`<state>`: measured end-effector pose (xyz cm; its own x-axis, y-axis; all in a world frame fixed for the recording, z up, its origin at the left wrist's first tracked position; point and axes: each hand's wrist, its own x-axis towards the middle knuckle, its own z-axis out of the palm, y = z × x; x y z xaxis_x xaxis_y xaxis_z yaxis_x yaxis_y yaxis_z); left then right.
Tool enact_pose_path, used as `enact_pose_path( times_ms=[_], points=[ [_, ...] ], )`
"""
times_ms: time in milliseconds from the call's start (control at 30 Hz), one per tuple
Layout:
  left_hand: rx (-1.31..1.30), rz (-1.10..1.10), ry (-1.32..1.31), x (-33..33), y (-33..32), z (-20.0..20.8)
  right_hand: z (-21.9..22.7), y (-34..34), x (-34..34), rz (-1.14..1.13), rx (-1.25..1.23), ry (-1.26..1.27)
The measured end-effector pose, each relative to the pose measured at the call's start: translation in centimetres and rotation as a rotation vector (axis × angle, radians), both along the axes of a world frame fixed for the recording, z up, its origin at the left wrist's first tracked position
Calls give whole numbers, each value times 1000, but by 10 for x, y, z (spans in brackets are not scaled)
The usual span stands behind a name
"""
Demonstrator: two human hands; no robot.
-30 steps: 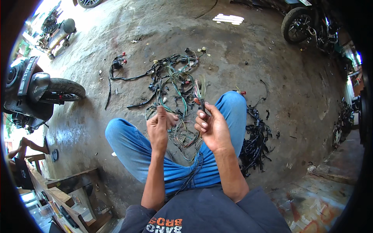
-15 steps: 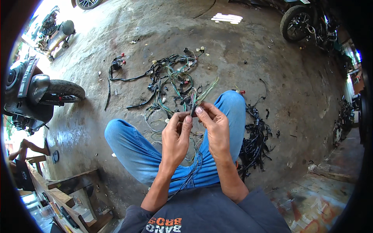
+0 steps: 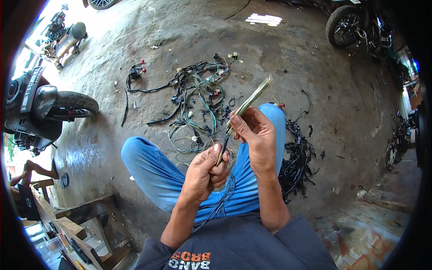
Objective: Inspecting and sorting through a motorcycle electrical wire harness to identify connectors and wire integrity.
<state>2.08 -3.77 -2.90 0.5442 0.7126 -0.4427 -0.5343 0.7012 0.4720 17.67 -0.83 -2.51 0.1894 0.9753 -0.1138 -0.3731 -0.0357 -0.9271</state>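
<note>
Between my hands runs a bundle of thin wires [image 3: 254, 98], pale green and yellowish at its loose upper end, with a dark section lower down. My left hand [image 3: 204, 173] is closed round the lower, dark part. Higher up, my right hand [image 3: 257, 139] pinches the bundle between thumb and fingers, its free end pointing up and right. Several dark wires [image 3: 220, 202] trail over my lap. On the floor ahead lies a tangled wiring harness [image 3: 198, 85] with black-wrapped branches, green wires and small white and red connectors.
Black scraps [image 3: 294, 168] lie heaped beside my right knee. A scooter's front wheel [image 3: 74, 105] stands at the left, a motorcycle wheel [image 3: 343, 28] at the far right. Lower left is a wooden bench [image 3: 67, 220] with tools; another person's leg [image 3: 40, 170] shows beyond it.
My left hand has moved down along the bundle and closed more fully. My right hand has shifted slightly right and up, and the spread wire ends now lie gathered together.
</note>
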Motion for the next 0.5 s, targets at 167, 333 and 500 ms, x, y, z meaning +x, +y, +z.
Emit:
enact_pose_path(
  times_ms=[167,333,500],
  points=[
    [-128,-282,-219,-12,12,-4,6,3,0,54,53,-97],
    [-137,-212,-355,-18,13,-14,7,4,1,101,127,-5],
    [273,4,176,1,7,9,9,-14,-6,-56,-8,51]
  ],
)
